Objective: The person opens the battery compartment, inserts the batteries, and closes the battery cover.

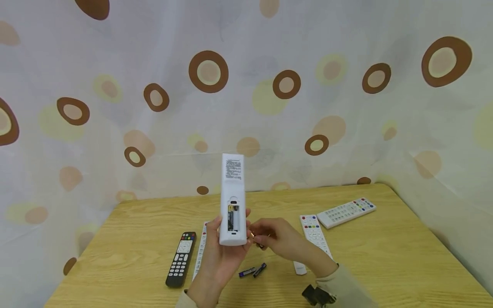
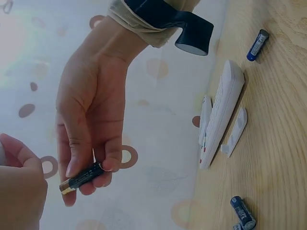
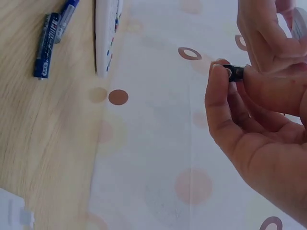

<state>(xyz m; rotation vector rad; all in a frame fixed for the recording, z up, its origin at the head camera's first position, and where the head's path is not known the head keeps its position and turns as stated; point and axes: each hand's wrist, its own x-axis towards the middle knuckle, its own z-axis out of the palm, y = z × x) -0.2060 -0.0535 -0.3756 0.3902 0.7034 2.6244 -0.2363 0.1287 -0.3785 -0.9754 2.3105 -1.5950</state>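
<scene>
My left hand [image 1: 227, 252] holds a white remote control [image 1: 233, 188] upright, its back facing me. The battery compartment is uncovered, and one black-and-gold battery [image 1: 230, 218] lies in its left side; the right side shows bare. Close by the remote's lower right edge, my right hand [image 1: 279, 237] pinches a second black-and-gold battery [image 2: 81, 177] between thumb and fingertips. In the right wrist view, this battery [image 3: 234, 73] shows its end at the fingertips, with the left hand [image 3: 271, 38] just beyond.
Two dark blue batteries [image 1: 247, 272] lie on the wooden table [image 1: 146, 222] below the hands. A black remote [image 1: 181, 261] and a partly hidden white remote [image 1: 200, 248] are at left. Two white remotes [image 1: 346, 212] lie at right, near a loose white battery cover [image 2: 236, 129].
</scene>
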